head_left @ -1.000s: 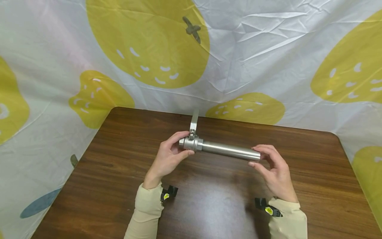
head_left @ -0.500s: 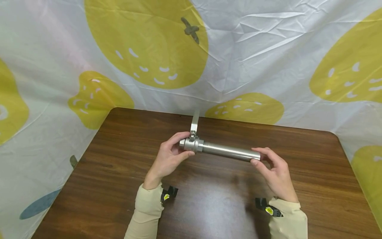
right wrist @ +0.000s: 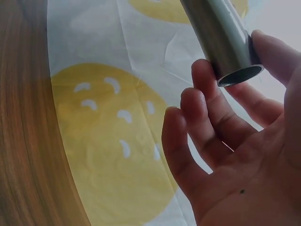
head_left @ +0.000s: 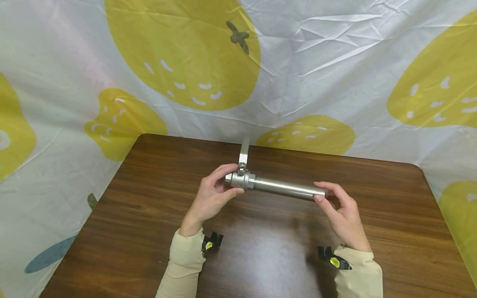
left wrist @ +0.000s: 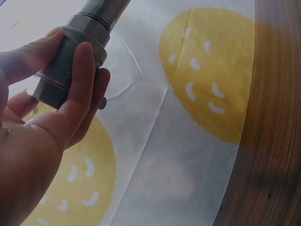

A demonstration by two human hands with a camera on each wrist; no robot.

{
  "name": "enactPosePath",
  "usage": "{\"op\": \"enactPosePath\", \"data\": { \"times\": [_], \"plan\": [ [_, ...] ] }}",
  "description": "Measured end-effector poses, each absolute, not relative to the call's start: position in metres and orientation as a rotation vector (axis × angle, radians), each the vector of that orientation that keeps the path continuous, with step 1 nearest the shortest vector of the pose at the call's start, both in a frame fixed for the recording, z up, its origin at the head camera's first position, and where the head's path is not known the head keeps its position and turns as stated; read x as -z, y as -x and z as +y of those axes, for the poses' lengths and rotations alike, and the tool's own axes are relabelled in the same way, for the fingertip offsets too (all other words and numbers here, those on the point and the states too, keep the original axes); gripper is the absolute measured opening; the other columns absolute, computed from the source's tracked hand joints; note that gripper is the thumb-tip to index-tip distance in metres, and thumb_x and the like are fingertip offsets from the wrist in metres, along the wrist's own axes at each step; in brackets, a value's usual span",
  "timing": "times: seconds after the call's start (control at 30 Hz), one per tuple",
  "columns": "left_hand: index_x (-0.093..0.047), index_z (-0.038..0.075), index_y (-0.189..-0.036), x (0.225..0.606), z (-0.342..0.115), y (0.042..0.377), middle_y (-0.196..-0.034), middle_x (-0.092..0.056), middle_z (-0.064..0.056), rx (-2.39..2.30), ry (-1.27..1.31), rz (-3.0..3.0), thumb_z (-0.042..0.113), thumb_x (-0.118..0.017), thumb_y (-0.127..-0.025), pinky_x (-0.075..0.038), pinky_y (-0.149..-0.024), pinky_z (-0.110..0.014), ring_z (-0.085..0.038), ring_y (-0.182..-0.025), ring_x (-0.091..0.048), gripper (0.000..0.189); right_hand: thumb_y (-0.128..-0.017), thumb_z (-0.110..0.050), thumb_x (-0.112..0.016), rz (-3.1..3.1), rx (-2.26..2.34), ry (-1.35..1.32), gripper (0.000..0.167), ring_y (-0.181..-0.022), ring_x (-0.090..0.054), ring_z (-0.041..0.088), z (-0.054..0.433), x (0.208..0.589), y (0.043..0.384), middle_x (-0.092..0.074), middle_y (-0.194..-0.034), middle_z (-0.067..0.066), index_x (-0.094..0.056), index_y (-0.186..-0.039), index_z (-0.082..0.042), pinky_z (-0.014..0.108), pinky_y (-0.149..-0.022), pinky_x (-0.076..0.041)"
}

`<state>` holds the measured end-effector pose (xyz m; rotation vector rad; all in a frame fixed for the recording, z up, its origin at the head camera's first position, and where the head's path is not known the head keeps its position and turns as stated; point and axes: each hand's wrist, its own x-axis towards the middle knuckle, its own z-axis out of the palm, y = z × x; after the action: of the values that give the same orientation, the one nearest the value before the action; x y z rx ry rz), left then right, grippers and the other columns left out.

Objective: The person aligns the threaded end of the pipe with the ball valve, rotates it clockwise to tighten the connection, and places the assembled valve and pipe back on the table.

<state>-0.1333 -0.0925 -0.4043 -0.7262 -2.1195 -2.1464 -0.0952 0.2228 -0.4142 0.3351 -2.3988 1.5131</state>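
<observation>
My left hand point(head_left: 208, 198) grips a silver ball valve point(head_left: 239, 180) around its body, with the thumb below and fingers above in the head view. The valve's flat lever handle point(head_left: 244, 153) points away toward the back. A shiny steel pipe point(head_left: 287, 188) joins the valve's right end; some thread point(left wrist: 101, 15) shows at that joint in the left wrist view. My right hand point(head_left: 344, 215) pinches the pipe's far end between thumb and fingers. In the right wrist view the pipe's open end point(right wrist: 240, 76) is hollow, and the other fingers are curled apart from it.
Both hands hold the parts above a dark wooden table point(head_left: 261, 265) with rounded corners. A white cloth point(head_left: 316, 62) printed with yellow fruit hangs behind and beside it. Each wrist wears a black strap with a small camera point(head_left: 325, 251).
The right hand's fingers have shifted round the pipe end, the thumb now further onto it. The valve and pipe stay almost in place, with a very slight shift right at the valve.
</observation>
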Motion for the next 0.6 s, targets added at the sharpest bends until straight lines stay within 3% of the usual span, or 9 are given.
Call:
{"op": "enactPosePath", "data": {
  "times": [0.1,0.33,0.6],
  "plan": [
    [-0.053,-0.007,-0.128,0.4043,-0.0928,0.1336,-0.128,-0.052,-0.022,2.143,0.71,-2.121,-0.013,-0.072,-0.077,-0.052,-0.085,-0.017,-0.012,-0.104,-0.055,0.055,-0.09,0.001,-0.065,-2.392,-1.516,-0.365,0.034,-0.082,-0.057,0.001,0.2222,0.4148,0.0961,-0.061,-0.093,-0.011,-0.06,-0.123,-0.004,0.012,-0.066,-0.047],
    [-0.053,-0.007,-0.128,0.4048,-0.095,0.1343,-0.127,-0.052,-0.023,2.146,0.706,-2.115,-0.015,-0.072,-0.076,-0.052,-0.087,-0.017,-0.013,-0.105,-0.055,0.055,-0.07,0.016,-0.076,-2.323,-1.485,-0.476,0.061,-0.087,-0.053,0.002,0.2219,0.4175,0.0978,-0.059,-0.106,-0.012,-0.057,-0.125,0.0,0.008,-0.081,-0.046],
    [-0.054,-0.007,-0.128,0.4047,-0.0959,0.135,-0.126,-0.053,-0.023,2.146,0.699,-2.122,-0.014,-0.072,-0.076,-0.052,-0.086,-0.017,-0.013,-0.104,-0.055,0.055,-0.067,0.024,-0.073,-2.255,-1.503,-0.531,0.058,-0.086,-0.058,0.001,0.2227,0.419,0.0979,-0.06,-0.103,-0.013,-0.057,-0.12,0.006,0.009,-0.079,-0.049]
  ]
}}
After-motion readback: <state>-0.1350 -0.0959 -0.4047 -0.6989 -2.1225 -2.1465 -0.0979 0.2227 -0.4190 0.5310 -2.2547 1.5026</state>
